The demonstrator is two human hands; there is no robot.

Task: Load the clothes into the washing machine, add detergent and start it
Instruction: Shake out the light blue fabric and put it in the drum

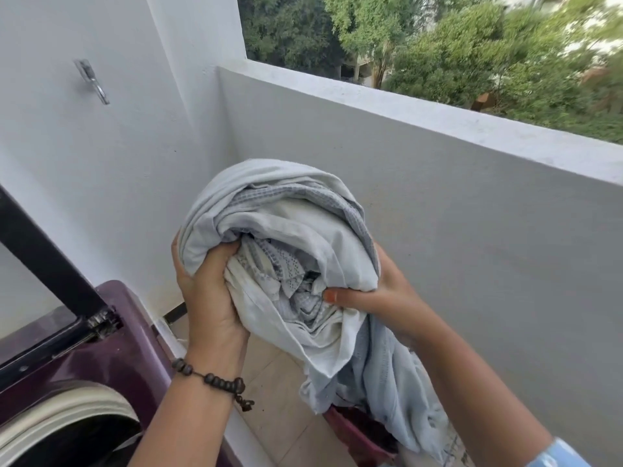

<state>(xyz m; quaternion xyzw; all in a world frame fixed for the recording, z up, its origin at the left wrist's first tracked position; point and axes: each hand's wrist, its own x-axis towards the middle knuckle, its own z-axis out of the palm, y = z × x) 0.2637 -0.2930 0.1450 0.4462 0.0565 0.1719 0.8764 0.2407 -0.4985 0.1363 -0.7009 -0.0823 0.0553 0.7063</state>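
Fingers of left hand (205, 291) and right hand (374, 294) clench pale grey-white bundled laundry (279, 241), held right of purple top-load washer's open drum (70, 429). Risk: hanging tail (397, 392) likely snags maroon basket (357, 429), or misses drum.

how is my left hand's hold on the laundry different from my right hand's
The left hand grips the bundle of clothes from the left side, thumb pressed into the folds; the right hand holds it from the right, thumb lying across the lower edge. The left wrist wears a beaded bracelet; the right wrist is bare. Both hands hold the same bundle, raised beside the open washing machine.
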